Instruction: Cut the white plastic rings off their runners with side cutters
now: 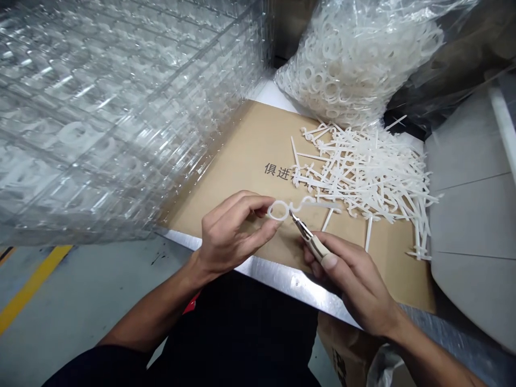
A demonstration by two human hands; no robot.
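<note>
Between thumb and fingers, my left hand pinches a white plastic ring. A wavy white sprue with a straight tail extends to the right of the ring. My right hand is closed around a pair of side cutters with pale handles. Their jaw tips are at the narrow spot between ring and sprue; whether the blades have cut through I cannot tell. To the right, a tangled pile of white sprue pieces lies on the brown cardboard sheet.
Stacked clear plastic trays holding white parts rise at the left. A clear bag of white rings stands at the back. A grey panel borders the right side. The table's metal edge runs along the front.
</note>
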